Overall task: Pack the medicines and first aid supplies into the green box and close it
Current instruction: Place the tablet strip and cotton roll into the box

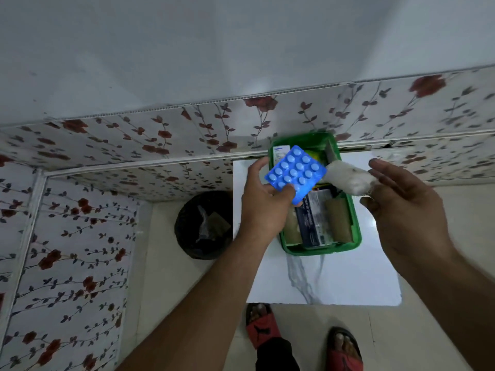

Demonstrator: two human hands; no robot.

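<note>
The open green box stands on a small white marble-look table. Inside lie a grey medicine carton, brown rolls and a white carton at the far end. My left hand holds a blue blister pack of tablets above the box's left side. Between thumb and fingertips, my right hand pinches a white bandage roll over the box's right rim. No lid is visible.
A black waste bin with scraps inside stands on the floor left of the table. Floral-papered walls close in behind and to the left. My feet in red sandals are at the table's near edge.
</note>
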